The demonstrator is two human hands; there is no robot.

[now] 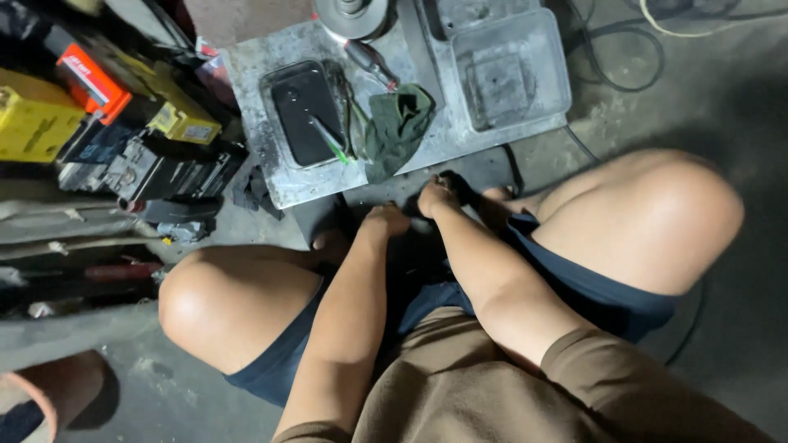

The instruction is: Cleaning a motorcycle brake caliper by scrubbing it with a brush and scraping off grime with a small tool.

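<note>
I sit low with my knees apart, both arms reaching down between them. My left hand (384, 221) is curled shut over a dark spot on the floor; what it holds is hidden. My right hand (437, 195) is closed around a small dark object (456, 184) at the edge of the metal tray (263, 123). The two hands are close together, a few centimetres apart. Shadow hides the fingers of both.
The grey metal tray holds a black oil-filled pan (305, 111) with a green-handled tool (330, 141), a green rag (398, 123), a screwdriver (371, 64) and a square metal dish (509, 70). Batteries and boxes (98, 115) stack at left. Cables (624, 49) lie at top right.
</note>
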